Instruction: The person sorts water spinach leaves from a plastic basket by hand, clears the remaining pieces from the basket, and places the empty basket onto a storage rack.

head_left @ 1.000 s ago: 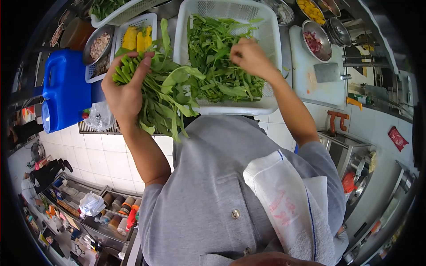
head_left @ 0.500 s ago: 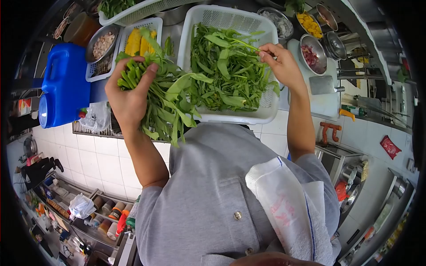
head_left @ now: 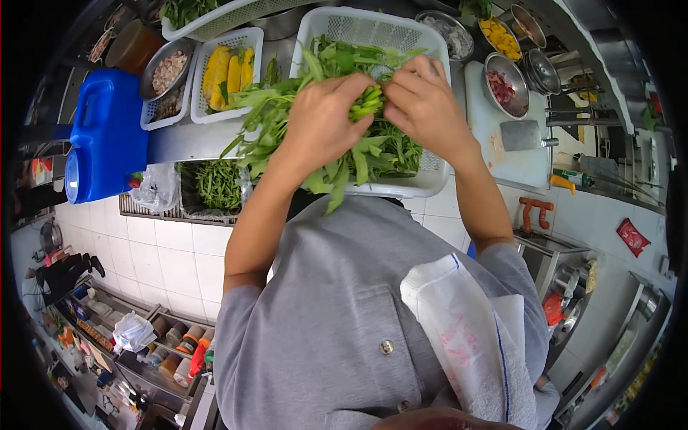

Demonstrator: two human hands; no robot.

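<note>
My left hand (head_left: 321, 125) is closed around a bunch of water spinach (head_left: 269, 118), its leaves trailing left and down over the basket's edge. The cut stem ends (head_left: 367, 104) poke out between thumb and forefinger, facing right. Right beside them, my right hand (head_left: 428, 107) has its fingers curled in a pinch at the stems; its fingertips are partly hidden. Both hands are above a white plastic basket (head_left: 438, 175) holding a heap of loose picked greens (head_left: 401, 154).
To the left stand a small basket of yellow corn-like pieces (head_left: 234, 72), a bowl of chopped meat (head_left: 168, 73) and a blue jug (head_left: 107, 136). At right, a cleaver (head_left: 522, 136) and a bowl of red slices (head_left: 505, 86) rest on a white cutting board (head_left: 494, 154). More greens (head_left: 217, 185) sit in a lower crate.
My left hand has carried the bunch rightward over the basket. My right hand has moved slightly left to meet the stem ends. The lower crate of greens has come into view.
</note>
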